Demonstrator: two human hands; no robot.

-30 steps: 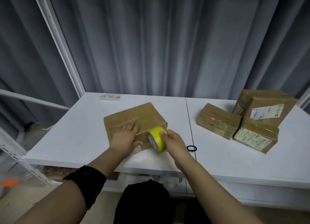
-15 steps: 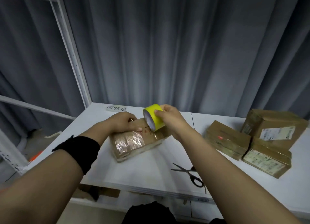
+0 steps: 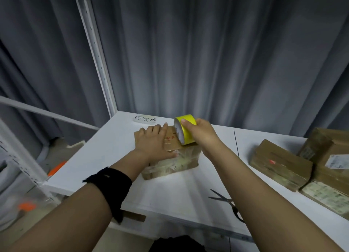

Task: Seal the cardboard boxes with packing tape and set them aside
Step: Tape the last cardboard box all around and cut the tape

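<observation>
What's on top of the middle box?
The left hand lies flat on the box, and the right hand holds the yellow tape roll over it. What lies under the hand is hidden.

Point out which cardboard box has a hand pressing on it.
The centre box, under the flat left hand; the right hand holds the yellow tape roll over it. The boxes piled at right are untouched.

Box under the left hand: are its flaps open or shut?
Shut. The box top lies flat under the pressing left hand; clear tape wraps its near edge.
</observation>
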